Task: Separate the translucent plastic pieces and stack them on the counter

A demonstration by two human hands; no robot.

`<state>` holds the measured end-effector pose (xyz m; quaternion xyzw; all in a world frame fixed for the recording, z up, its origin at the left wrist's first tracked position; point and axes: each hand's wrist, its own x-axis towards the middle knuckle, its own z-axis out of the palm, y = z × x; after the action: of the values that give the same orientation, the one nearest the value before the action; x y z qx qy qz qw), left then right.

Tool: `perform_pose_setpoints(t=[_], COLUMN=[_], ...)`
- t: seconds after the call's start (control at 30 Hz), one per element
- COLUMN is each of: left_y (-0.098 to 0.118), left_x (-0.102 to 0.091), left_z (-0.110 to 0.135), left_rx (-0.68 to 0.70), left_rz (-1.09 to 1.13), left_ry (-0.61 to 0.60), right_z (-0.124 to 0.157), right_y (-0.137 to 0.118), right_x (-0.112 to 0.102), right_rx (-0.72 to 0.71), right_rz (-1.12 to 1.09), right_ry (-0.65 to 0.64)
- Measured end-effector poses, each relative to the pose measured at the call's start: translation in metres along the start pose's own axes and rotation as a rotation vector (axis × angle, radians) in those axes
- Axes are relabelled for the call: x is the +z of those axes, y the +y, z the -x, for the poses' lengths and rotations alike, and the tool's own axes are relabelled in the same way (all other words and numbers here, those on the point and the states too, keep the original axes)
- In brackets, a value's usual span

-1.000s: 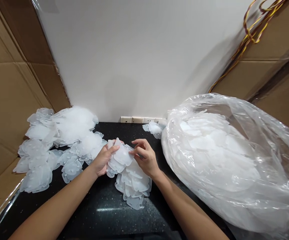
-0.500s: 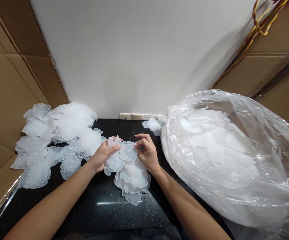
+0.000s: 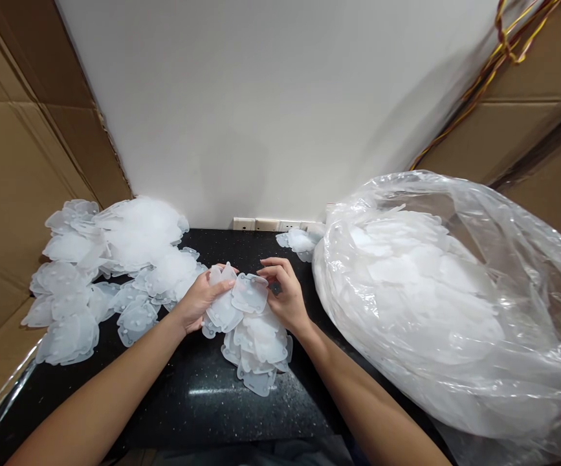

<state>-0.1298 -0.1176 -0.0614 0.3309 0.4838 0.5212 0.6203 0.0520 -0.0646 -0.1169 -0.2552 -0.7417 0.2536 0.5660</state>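
Observation:
My left hand (image 3: 204,301) is closed round a few thin, frosted, translucent plastic pieces (image 3: 225,307), its thumb lying on top of them. Another such plastic piece (image 3: 250,293), with small holes near its edges, overlaps them on the right. At that piece's right edge is my right hand (image 3: 284,292), its thumb and a finger pinching there while the upper fingers are curled apart. Below both hands, a loose pile of the same pieces (image 3: 263,343) lies on the black speckled tabletop (image 3: 202,408). The fingers under the held pieces are mostly hidden.
Heaps of the same plastic pieces (image 3: 137,233) cover the left of the table. A big clear plastic bag (image 3: 455,388) full of them stands open at right. Sockets (image 3: 265,224) line the wall's foot. Cardboard (image 3: 13,181) stands at the left; twisted wires (image 3: 484,74) hang upper right.
The fingers of my right hand have shifted slightly and spread a little at the edge of the right-hand piece. My left hand and the piles look the same.

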Motion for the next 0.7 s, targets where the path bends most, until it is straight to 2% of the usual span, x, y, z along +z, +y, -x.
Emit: perform_pose_setpoints(t=[0.5, 0.6, 0.7], left_y=[-0.0023, -0.0015, -0.0018], left_x=[-0.0022, -0.0012, -0.0009], left_z=[-0.0014, -0.0016, -0.0030], left_rx=[-0.011, -0.011, -0.024], left_rz=[-0.014, -0.027, -0.009], left_ry=[-0.008, 0.013, 0.051], right_z=[-0.0013, -0.0035, -0.0051], right_y=[-0.0026, -0.0047, -0.0041], right_x=[-0.0018, -0.0024, -0.0013], right_rx=[0.050, 0.139, 0.292], right_rz=[-0.037, -0.167, -0.351], right_ry=[-0.041, -0.076, -0.055])
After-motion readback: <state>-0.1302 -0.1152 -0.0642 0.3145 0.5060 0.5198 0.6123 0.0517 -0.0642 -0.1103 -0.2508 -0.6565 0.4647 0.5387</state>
